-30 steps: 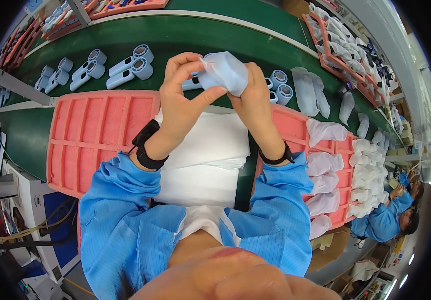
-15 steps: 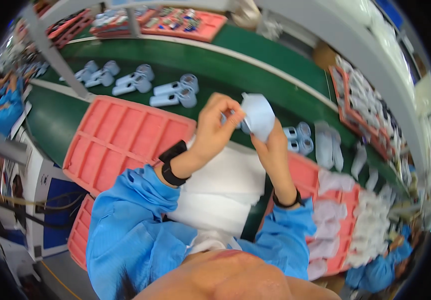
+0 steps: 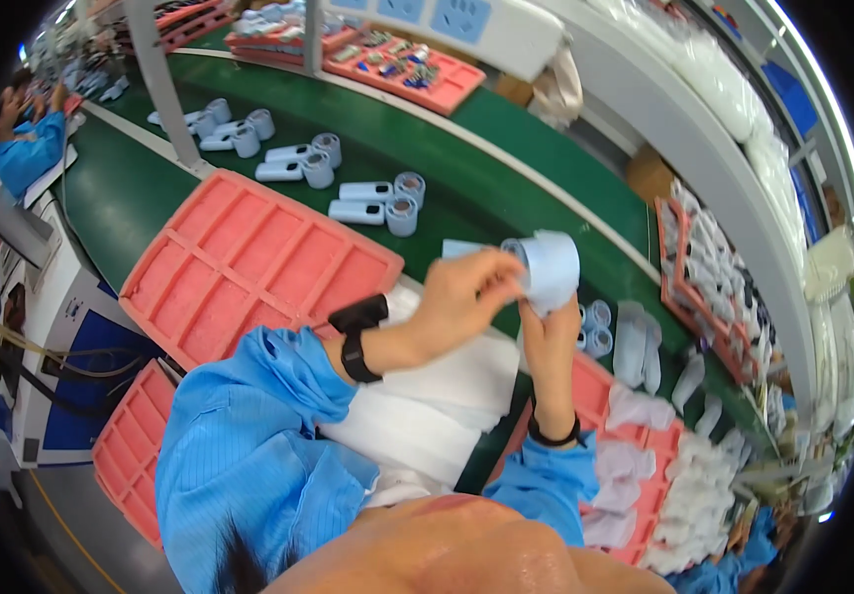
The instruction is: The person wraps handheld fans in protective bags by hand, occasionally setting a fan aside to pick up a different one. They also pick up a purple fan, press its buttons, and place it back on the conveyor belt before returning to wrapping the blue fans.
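Observation:
In front of me my right hand [image 3: 549, 342] grips a light-blue cylindrical housing [image 3: 552, 265] from below, thumb and fingers around its lower part. The housing's round opening faces left, and a smooth light-blue surface shows on its right. At the opening's edge my left hand [image 3: 471, 297] has its fingers bent and thumb and forefinger nearly together; anything between them is too small to make out. Partly behind the left hand is another light-blue piece [image 3: 461, 247]. White sheets [image 3: 417, 411] lie beneath my forearms.
Paired light-blue handled devices [image 3: 377, 203] stand along the green belt [image 3: 278, 94]. Empty-looking pink compartment trays [image 3: 258, 262] lie to the left. At right, another pink tray [image 3: 590, 396] holds white wrapped pieces. A grey post [image 3: 164, 89] rises at the left; co-workers sit at both sides.
The housing has turned, so its round opening now shows where a flat light-blue face was. Both hands have shifted slightly down and right in the picture as the whole view moved.

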